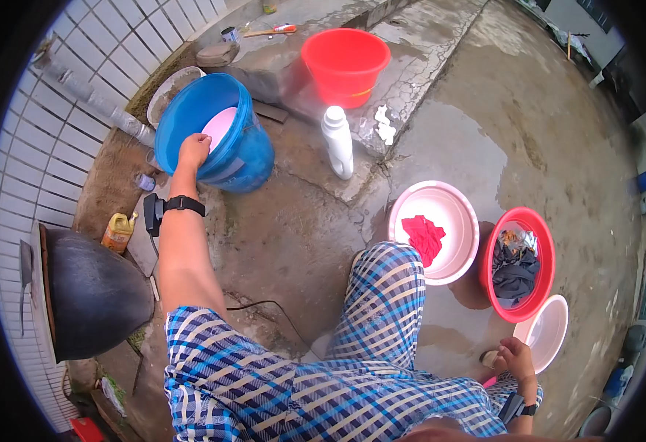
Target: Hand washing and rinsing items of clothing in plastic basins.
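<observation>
My left hand point(194, 150) reaches over the near rim of a large blue plastic bucket point(245, 160). Its fingers are closed on the edge of a pink round vessel point(220, 127), which is partly inside the bucket; its lower part is hidden. Down by my knee, my right hand point(517, 356) is held with loosely bent fingers and nothing visible in it. It is beside a small pale pink basin point(549, 329). A pink-rimmed white basin point(461, 237) holds a wet red cloth point(424, 237). Dark clothes point(515, 273) lie in a red basin point(546, 248).
A white detergent bottle point(338, 146) stands upright on the wet concrete. Behind it is a red plastic bucket point(350, 83). At left are a yellow jug point(118, 232), a large dark rounded vessel point(96, 293) and a tiled wall point(41, 177). A thin cable point(267, 302) crosses the ground.
</observation>
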Demonstrator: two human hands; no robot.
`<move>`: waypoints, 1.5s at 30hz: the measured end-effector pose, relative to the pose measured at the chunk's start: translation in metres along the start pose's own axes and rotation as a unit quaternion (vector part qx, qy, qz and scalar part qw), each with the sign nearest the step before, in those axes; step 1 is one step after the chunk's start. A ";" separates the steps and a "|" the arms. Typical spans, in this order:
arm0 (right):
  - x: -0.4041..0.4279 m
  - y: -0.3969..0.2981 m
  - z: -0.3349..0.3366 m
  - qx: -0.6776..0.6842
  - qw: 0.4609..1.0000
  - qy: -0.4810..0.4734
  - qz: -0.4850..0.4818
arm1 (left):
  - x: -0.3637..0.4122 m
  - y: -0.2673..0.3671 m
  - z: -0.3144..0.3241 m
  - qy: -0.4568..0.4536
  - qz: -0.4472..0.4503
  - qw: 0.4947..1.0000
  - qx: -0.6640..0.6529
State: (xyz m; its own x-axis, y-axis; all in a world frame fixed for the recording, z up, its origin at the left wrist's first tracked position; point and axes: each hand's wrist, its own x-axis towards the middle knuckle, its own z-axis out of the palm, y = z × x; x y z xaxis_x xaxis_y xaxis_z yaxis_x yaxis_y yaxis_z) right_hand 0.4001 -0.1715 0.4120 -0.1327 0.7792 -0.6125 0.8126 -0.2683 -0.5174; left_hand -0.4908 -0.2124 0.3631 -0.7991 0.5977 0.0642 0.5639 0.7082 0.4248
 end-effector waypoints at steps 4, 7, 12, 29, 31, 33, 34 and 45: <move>-0.016 -0.008 -0.007 0.011 0.999 0.002 0.037 | 0.019 0.006 0.018 -0.126 -0.038 0.991 -0.013; -0.015 0.003 -0.009 -0.018 1.000 0.006 0.024 | 0.031 0.009 0.016 -0.221 -0.049 0.972 -0.059; -0.025 -0.018 -0.008 -0.072 0.995 0.001 0.066 | 0.030 -0.030 0.010 -0.208 -0.085 0.945 0.237; -0.022 -0.027 0.000 -0.107 0.992 -0.032 0.061 | 0.039 -0.010 0.022 -0.238 -0.059 0.962 0.122; -0.024 -0.025 0.000 -0.099 0.992 -0.034 0.065 | 0.042 -0.012 0.018 -0.251 -0.071 0.958 0.116; -0.027 -0.030 0.000 -0.090 0.993 -0.034 0.071 | 0.046 -0.012 0.018 -0.264 -0.081 0.955 0.109; -0.029 -0.036 0.001 -0.077 0.994 -0.036 0.065 | 0.048 -0.011 0.019 -0.291 -0.080 0.945 0.124; -0.043 -0.038 0.008 -0.098 0.991 -0.018 0.087 | 0.046 -0.025 0.004 -0.377 -0.171 0.879 -0.237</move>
State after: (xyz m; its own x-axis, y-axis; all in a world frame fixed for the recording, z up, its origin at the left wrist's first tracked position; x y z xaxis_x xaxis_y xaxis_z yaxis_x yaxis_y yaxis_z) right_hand 0.3704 -0.1993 0.4526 0.0024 0.7093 -0.7050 0.9192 -0.2791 -0.2776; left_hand -0.5404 -0.2010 0.3521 -0.4399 0.5851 -0.6812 0.0240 0.7660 0.6424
